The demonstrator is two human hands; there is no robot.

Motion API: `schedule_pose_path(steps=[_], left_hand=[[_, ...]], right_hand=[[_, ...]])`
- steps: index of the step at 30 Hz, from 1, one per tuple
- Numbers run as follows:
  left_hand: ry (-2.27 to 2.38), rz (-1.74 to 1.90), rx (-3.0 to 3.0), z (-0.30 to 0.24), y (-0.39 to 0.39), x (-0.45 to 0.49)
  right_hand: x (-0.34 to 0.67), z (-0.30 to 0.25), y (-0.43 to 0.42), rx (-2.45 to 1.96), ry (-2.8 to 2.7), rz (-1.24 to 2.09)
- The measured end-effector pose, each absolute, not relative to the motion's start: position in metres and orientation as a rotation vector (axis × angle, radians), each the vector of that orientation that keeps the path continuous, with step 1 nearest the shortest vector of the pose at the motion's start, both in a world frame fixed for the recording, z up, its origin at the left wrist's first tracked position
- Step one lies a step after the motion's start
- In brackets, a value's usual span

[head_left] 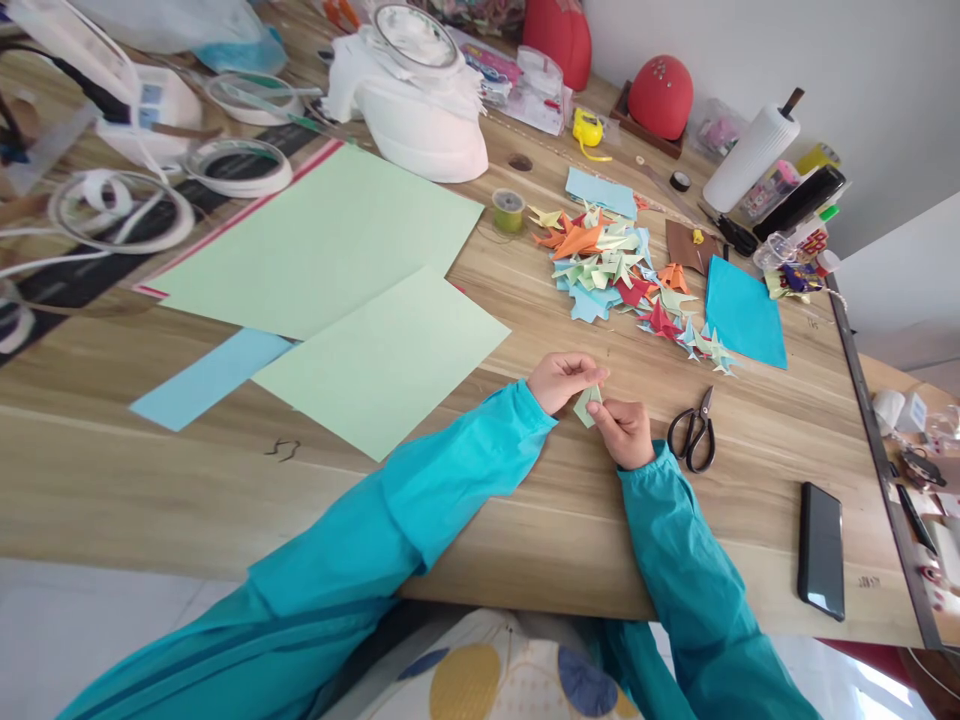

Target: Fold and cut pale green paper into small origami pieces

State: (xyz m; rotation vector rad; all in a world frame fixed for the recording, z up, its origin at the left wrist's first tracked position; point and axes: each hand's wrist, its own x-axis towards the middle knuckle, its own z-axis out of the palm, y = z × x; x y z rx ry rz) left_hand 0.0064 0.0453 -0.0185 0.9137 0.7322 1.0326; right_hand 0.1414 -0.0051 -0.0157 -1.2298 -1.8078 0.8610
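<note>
A small folded piece of pale green paper (pixel 587 408) is pinched between both my hands above the wooden table. My left hand (pixel 562 381) grips its upper edge with thumb and finger. My right hand (pixel 624 428) presses its thumb on the lower right side. Just beyond my hands lies a heap of folded paper cranes (pixel 592 265) in orange, red, green, blue and yellow. Black-handled scissors (pixel 694 432) rest to the right of my right hand. Large pale green sheets (pixel 382 360) and a light blue strip (pixel 210 378) lie on the left.
A black phone (pixel 820 550) lies near the right front edge. Behind the cranes are a spool (pixel 508 211), a light blue paper stack (pixel 600 192) and a yellow tape measure (pixel 588 130). A bright blue square (pixel 745 312) lies at right. Coiled white rolls (pixel 236 167) crowd the far left.
</note>
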Motion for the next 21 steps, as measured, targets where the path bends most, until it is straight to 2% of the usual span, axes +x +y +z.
schedule_pose_path(steps=[5,16,21], left_hand=[[0.612,0.916,0.863,-0.0184,0.0464,0.0034],[0.512,0.652,1.166,-0.0118,0.0417,0.0008],[0.542,0.671,1.244,-0.0163,0.0379,0.0053]], right_hand=[[0.1419,-0.0145,-0.0065,-1.321,-1.631,0.868],[0.144,-0.0145,-0.0042,-1.302,-1.427,0.994],[0.1441,-0.0151,-0.0024,-1.315,-1.363,0.986]])
